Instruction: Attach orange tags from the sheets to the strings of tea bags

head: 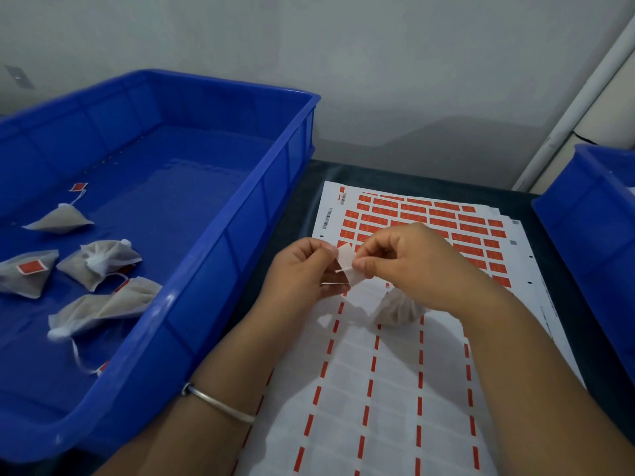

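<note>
A single tag (347, 266), seen from its pale underside, is pinched between the fingertips of the left hand (302, 269) and the right hand (402, 266), so each grip is narrow and closed on that tag. A thin white string (343, 270) is laid across the tag between the two grips, and a second strand is seen just below, against the left fingers. The tea bag (398, 310) to which the string seems to belong is found just beneath the right grip, resting on the tag sheet (378, 389), partly hidden by the wrist. Directly under both grips the sheet is already stripped, only orange dividing strips being left; the unpeeled orange tags (474, 242) are found beyond the right grip, towards the wall. To the left of the left grip a blue crate (213, 242) is placed on the desk, and finished tea bags (103, 262) with orange tags are held in it; another blue bin (591, 218) is set to the right of the right grip. The step in hand is judged to be the folding of the tag round the string. Next, the string must be kept centred on the sticky face while the two halves are pressed squarely together, after which the bag can be dropped into the crate.
</note>
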Demonstrator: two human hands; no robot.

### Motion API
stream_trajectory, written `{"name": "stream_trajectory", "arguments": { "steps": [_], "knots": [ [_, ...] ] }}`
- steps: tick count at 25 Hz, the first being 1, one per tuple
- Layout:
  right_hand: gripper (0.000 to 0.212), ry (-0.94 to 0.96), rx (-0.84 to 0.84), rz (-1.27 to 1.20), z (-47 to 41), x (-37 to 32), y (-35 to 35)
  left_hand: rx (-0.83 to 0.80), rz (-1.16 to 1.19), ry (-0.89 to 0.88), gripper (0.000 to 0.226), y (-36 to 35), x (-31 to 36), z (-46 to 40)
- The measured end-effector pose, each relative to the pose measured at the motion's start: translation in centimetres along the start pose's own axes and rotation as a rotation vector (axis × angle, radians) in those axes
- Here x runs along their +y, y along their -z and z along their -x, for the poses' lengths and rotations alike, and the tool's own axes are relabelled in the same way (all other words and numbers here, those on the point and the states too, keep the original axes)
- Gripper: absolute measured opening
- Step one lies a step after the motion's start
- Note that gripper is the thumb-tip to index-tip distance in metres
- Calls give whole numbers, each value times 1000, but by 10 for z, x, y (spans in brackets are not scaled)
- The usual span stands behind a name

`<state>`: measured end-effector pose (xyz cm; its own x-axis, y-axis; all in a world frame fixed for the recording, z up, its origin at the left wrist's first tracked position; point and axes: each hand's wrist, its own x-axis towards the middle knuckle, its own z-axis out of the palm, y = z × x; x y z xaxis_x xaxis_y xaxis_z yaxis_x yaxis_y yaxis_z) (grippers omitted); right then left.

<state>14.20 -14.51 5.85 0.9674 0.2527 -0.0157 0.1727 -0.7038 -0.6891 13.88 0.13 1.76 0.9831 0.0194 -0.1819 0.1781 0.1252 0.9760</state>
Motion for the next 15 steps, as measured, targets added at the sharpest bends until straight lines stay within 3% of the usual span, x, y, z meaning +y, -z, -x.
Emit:
{"name": "stream_trajectory", "arguments": {
  "steps": [7, 15],
  "knots": [
    [27, 18, 26, 45, 0, 0, -1, -30, -84, -55, 14, 1, -2, 0],
    [27, -1, 152, 67, 0, -1, -3, -88, 16, -13, 19, 2, 3, 1]
  ]
}}
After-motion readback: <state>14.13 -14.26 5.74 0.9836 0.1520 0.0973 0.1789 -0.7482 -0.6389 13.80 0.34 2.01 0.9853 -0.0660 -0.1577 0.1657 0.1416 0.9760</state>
